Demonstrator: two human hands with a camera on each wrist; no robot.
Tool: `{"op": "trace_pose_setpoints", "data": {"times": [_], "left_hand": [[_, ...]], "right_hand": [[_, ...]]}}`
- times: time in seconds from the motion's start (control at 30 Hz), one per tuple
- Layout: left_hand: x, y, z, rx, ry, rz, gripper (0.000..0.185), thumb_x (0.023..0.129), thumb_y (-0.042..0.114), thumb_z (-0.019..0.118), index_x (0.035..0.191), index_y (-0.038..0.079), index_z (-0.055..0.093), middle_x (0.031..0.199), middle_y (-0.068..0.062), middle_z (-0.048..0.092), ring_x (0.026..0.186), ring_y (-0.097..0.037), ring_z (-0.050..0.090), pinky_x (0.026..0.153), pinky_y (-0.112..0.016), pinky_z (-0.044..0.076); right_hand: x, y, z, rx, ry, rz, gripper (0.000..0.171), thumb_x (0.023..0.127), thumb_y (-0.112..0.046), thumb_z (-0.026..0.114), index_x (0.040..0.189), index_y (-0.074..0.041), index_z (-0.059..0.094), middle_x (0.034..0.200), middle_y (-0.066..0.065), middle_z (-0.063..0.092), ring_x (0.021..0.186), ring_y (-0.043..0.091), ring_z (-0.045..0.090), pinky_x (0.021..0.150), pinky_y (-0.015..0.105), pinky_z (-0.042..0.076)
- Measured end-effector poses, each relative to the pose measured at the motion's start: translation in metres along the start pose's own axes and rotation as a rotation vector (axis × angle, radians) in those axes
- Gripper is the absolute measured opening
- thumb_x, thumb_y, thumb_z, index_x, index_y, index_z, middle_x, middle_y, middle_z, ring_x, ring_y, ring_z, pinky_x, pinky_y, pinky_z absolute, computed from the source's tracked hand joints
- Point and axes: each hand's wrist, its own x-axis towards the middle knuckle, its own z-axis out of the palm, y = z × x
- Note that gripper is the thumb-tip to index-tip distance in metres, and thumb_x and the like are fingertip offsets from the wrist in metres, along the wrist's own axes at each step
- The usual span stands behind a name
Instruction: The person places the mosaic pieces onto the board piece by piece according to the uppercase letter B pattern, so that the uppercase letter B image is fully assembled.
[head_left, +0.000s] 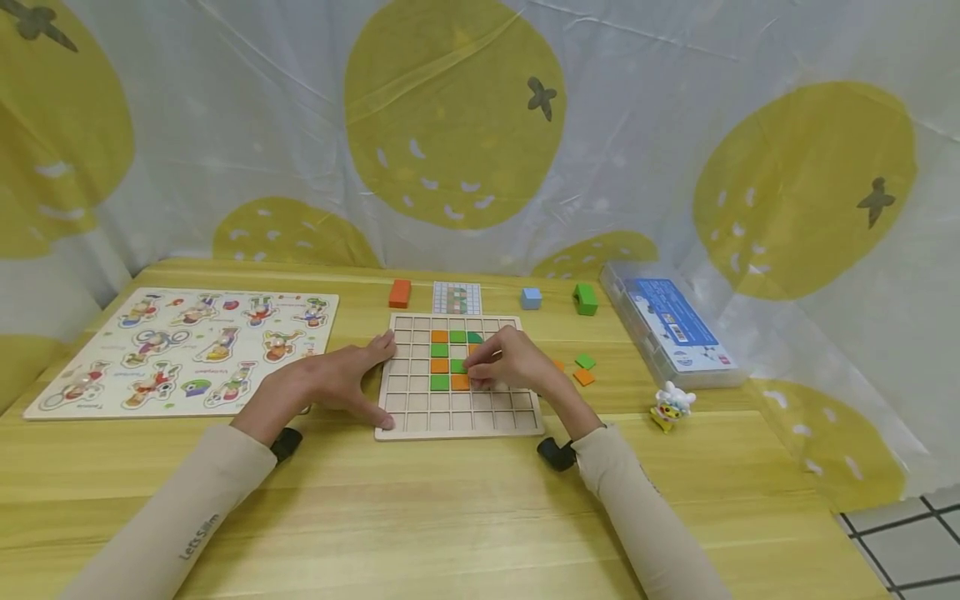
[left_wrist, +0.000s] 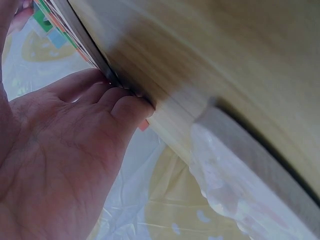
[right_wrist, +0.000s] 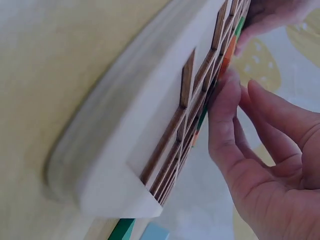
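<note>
A wooden grid board (head_left: 408, 421) lies at the table's middle, with several orange and green square tiles (head_left: 440, 367) in its cells. My left hand (head_left: 337, 379) rests along the board's left edge, thumb at the near corner and fingers spread toward the far one; in the left wrist view its fingertips (left_wrist: 132, 102) meet the edge. My right hand (head_left: 510, 362) is over the board's right half. Its bent fingers (right_wrist: 222, 115) touch down among the tiles, while the thumb stands a little apart in the right wrist view. Those fingers hide part of the pattern.
Loose tiles (head_left: 584, 377) lie right of the board. Behind it are an orange block (head_left: 400, 293), a pattern card (head_left: 457, 297), a blue cube (head_left: 531, 298) and a green block (head_left: 585, 299). A picture puzzle (head_left: 247, 354) lies left; a plastic case (head_left: 671, 325) and small figurine (head_left: 671, 406) stand right.
</note>
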Motion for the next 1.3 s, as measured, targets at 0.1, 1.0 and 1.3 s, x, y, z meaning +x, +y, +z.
{"op": "trace_pose_setpoints", "data": {"times": [0.1, 1.0, 1.3], "left_hand": [[0.000, 0.000, 0.000, -0.001, 0.002, -0.001, 0.126, 0.081, 0.051, 0.095, 0.170, -0.003, 0.023, 0.179, -0.025, 0.005, 0.163, -0.047, 0.016, 0.128, -0.063, 0.023], [0.001, -0.004, 0.000, 0.011, -0.010, 0.014, 0.128, 0.081, 0.055, 0.093, 0.170, -0.002, 0.021, 0.179, -0.025, 0.005, 0.162, -0.050, 0.016, 0.126, -0.066, 0.025], [-0.002, -0.005, 0.000, 0.012, -0.003, 0.026, 0.127, 0.082, 0.055, 0.092, 0.170, -0.003, 0.021, 0.178, -0.027, 0.005, 0.162, -0.050, 0.017, 0.126, -0.066, 0.026]], "right_hand": [[-0.001, 0.000, 0.000, -0.015, -0.014, -0.009, 0.013, 0.099, 0.003, 0.076, 0.109, 0.008, 0.082, 0.097, 0.015, 0.082, 0.080, 0.025, 0.080, 0.077, 0.034, 0.066], [-0.042, 0.068, -0.095, -0.090, -0.085, 0.041, 0.019, 0.086, 0.005, 0.087, 0.104, 0.008, 0.081, 0.094, 0.015, 0.079, 0.079, 0.015, 0.067, 0.073, 0.025, 0.056], [-0.037, 0.061, -0.084, -0.221, -0.105, 0.069, 0.019, 0.079, 0.002, 0.094, 0.094, 0.001, 0.083, 0.083, 0.003, 0.075, 0.073, 0.013, 0.057, 0.069, 0.025, 0.050]]}}
